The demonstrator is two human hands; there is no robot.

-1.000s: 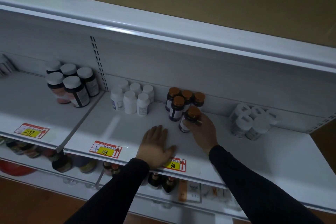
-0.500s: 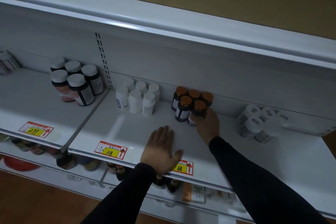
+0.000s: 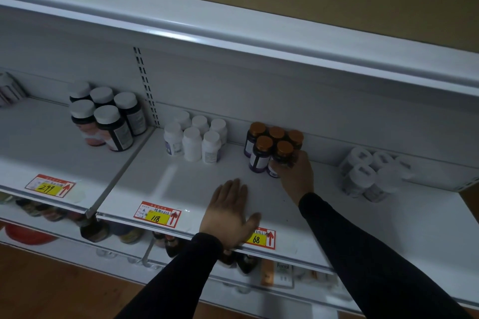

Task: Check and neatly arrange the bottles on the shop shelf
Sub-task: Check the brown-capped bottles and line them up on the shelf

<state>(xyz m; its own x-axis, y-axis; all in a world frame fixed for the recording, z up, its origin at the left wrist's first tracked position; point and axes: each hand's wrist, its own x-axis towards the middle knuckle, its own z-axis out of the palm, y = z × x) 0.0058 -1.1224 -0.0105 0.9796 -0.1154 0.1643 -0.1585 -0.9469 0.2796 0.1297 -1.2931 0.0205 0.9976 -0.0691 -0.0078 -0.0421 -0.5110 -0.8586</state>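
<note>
Right hand [image 3: 294,176]: fingers curled round the front-right orange-capped bottle [image 3: 282,158], tucked against its cluster.
Left hand [image 3: 229,212]: fingers spread flat on the shelf [image 3: 181,181].
Left to do: white bottles [image 3: 368,175], right of that cluster, look untidy.

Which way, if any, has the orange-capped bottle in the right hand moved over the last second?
Yes. The right hand has pushed the orange-capped bottle back toward the shelf's rear wall, into line beside the other orange-capped bottles.

Dim, cool light; glare on shelf edge [image 3: 181,38]; blurred, bowed periphery.
</note>
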